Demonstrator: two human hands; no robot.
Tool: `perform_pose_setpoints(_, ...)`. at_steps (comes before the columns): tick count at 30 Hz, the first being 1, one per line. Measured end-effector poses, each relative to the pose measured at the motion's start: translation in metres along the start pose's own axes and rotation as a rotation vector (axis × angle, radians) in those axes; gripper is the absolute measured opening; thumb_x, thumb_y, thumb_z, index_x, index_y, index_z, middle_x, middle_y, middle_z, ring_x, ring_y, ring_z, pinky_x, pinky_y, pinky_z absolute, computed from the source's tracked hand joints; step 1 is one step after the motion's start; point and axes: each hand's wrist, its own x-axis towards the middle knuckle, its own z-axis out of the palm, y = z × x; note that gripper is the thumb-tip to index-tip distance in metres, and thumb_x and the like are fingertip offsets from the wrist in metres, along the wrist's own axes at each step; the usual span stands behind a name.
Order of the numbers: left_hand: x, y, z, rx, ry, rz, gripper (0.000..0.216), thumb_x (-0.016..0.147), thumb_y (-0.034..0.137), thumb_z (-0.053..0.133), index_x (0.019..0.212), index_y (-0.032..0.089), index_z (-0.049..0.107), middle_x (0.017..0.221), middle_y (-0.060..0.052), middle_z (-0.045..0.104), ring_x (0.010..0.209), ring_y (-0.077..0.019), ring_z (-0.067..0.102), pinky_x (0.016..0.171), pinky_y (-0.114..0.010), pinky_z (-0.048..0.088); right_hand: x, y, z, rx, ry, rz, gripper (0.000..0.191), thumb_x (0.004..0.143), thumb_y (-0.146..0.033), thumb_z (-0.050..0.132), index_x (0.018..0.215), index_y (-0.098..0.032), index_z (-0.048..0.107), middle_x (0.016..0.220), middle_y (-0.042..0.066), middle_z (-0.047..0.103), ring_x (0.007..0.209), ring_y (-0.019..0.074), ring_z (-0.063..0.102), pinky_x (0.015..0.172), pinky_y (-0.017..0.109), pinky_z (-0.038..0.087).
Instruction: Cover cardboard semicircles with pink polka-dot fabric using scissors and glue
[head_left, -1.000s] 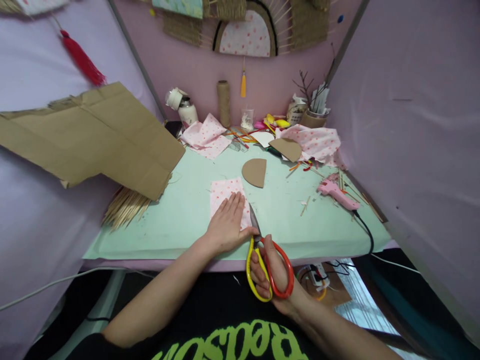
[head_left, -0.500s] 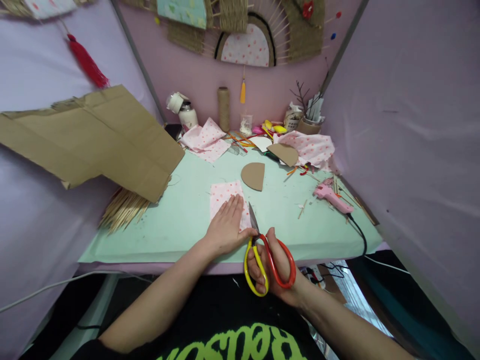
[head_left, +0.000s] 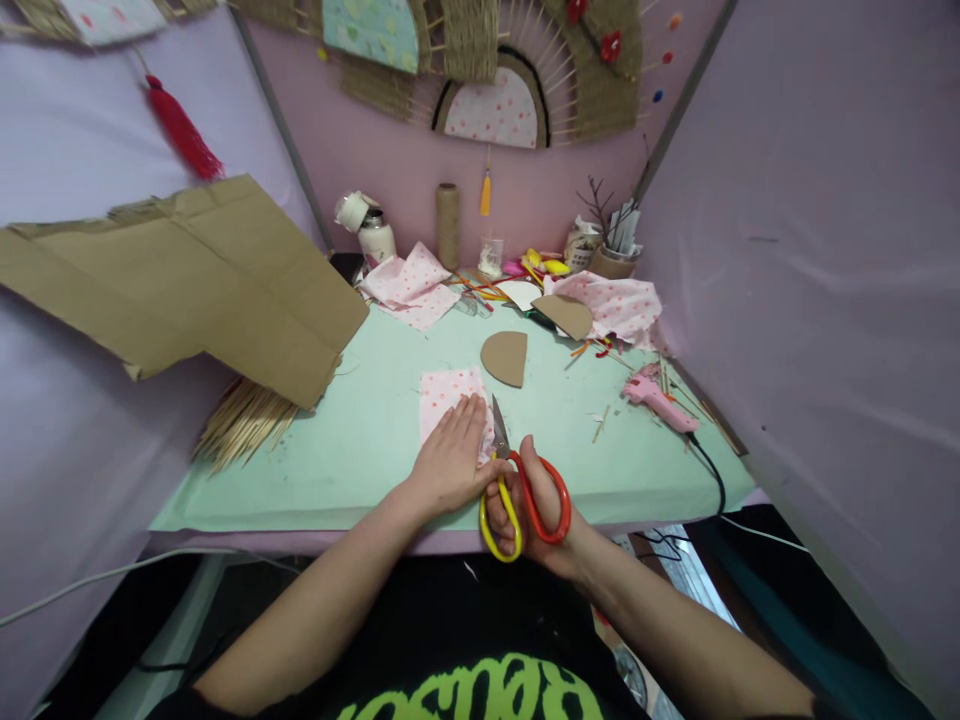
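Observation:
My left hand [head_left: 451, 447] lies flat, fingers stretched out, pressing a piece of pink dotted fabric [head_left: 442, 388] onto the table near its front edge. In my right hand [head_left: 544, 520] are scissors [head_left: 501, 432] with one yellow and one red handle loop. Their blades point away from me along the fabric's right edge, close to my left thumb; whether fabric lies between them I cannot tell. Just beyond the fabric rests a brown cardboard half-oval [head_left: 505, 359]. Part of the fabric is hidden under my left hand.
A big cardboard sheet [head_left: 225, 280] leans at left over a bundle of thin sticks [head_left: 244, 425]. At right lies a pink glue gun [head_left: 660, 400] with its cord. Crumpled dotted cloth [head_left: 412, 285], a twine spool [head_left: 448, 228] and a bottle [head_left: 376, 238] stand at the back of the green tabletop [head_left: 360, 460].
My right hand and the scissors have moved a little up and left, and the handle loops are nearer my left thumb. My left hand still holds the fabric down.

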Motion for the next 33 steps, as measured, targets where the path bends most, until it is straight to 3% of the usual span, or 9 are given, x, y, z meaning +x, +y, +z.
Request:
perform_pose_setpoints(11,0.0,0.001,-0.001,0.016,-0.004,0.0,0.089,0.085,0.068,0.021,0.146,0.003,0.015,0.153,-0.018,0.016,0.142,-0.0261,0.01,0.115,-0.04,0.014,0.002,0.004,-0.002,-0.065,0.223,-0.044,0.062,0.076,-0.079,0.032,0.067,-0.019,0.044,0.035,-0.008,0.035,0.026,0.0037,0.024,0.026,0.014,0.021)
perform_pose_setpoints(15,0.0,0.0,0.0,0.013,-0.002,-0.002,0.089,0.085,0.067,0.021,0.146,0.002,0.014,0.153,-0.018,0.016,0.142,-0.0262,0.011,0.114,-0.04,0.014,-0.001,0.002,-0.004,-0.097,0.205,-0.053,0.062,0.076,-0.08,0.031,0.069,-0.019,0.045,0.035,-0.008,0.036,0.026,0.0046,0.026,0.026,0.015,0.022)
perform_pose_setpoints(21,0.0,0.0,-0.001,-0.01,-0.004,0.0,0.09,0.085,0.068,0.025,0.146,0.002,0.014,0.153,-0.018,0.014,0.142,-0.0258,0.008,0.115,-0.04,0.014,-0.001,-0.007,-0.006,-0.12,0.085,0.01,0.07,0.078,-0.08,0.017,0.076,-0.018,0.05,0.037,-0.003,0.045,0.028,0.0098,0.038,0.032,0.021,0.034)
perform_pose_setpoints(29,0.001,0.002,-0.018,-0.108,-0.021,-0.011,0.088,0.086,0.065,0.026,0.146,0.002,0.013,0.153,-0.018,0.013,0.142,-0.0256,0.01,0.115,-0.041,0.016,0.002,-0.014,-0.002,-0.134,0.108,0.035,0.07,0.078,-0.08,0.02,0.077,-0.017,0.051,0.038,-0.003,0.046,0.03,0.0096,0.038,0.034,0.02,0.034)
perform_pose_setpoints(33,0.015,-0.006,-0.029,-0.066,0.067,-0.059,0.073,0.092,0.056,0.018,0.145,0.006,0.02,0.153,-0.015,0.017,0.142,-0.0232,0.012,0.115,-0.041,0.014,0.0,-0.014,0.0,-0.114,0.131,0.034,0.069,0.078,-0.08,0.022,0.076,-0.017,0.051,0.039,-0.003,0.046,0.031,0.0087,0.037,0.034,0.02,0.033)
